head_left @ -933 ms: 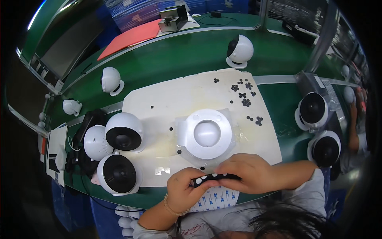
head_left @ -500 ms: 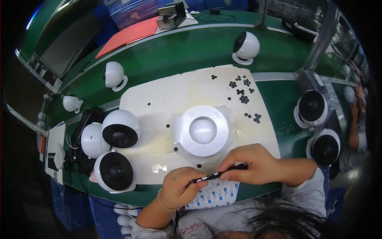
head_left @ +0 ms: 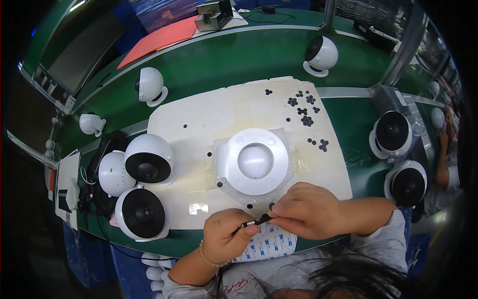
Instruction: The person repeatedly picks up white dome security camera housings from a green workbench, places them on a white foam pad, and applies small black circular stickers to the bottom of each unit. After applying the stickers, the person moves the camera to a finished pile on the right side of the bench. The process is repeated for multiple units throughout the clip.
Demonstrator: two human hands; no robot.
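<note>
My left hand (head_left: 228, 230) is closed on a dark strip (head_left: 256, 221) with a few light spots along it. My right hand (head_left: 307, 212) pinches a small black round pad (head_left: 272, 206) between thumb and fingers, right by the strip's end. Beneath the hands hangs a white sheet with blue print (head_left: 271, 244) over the table edge. Just beyond them, a white ring-shaped base (head_left: 234, 167) faces up on clear plastic, with shallow round recesses around its rim. One loose black pad (head_left: 250, 206) lies between it and my hands.
Several loose black pads (head_left: 307, 121) are scattered over the pale board (head_left: 194, 144). White ball-shaped cameras with black fronts (head_left: 144, 212) crowd the left side; two more (head_left: 393, 130) stand at the right. Others sit on the green belt (head_left: 224, 60) behind. Another person's arm (head_left: 442, 149) shows far right.
My right hand has drawn back along the strip and now shows a black pad at its fingertips. Cameras on the belt have shifted rightward. My left hand keeps its hold.
</note>
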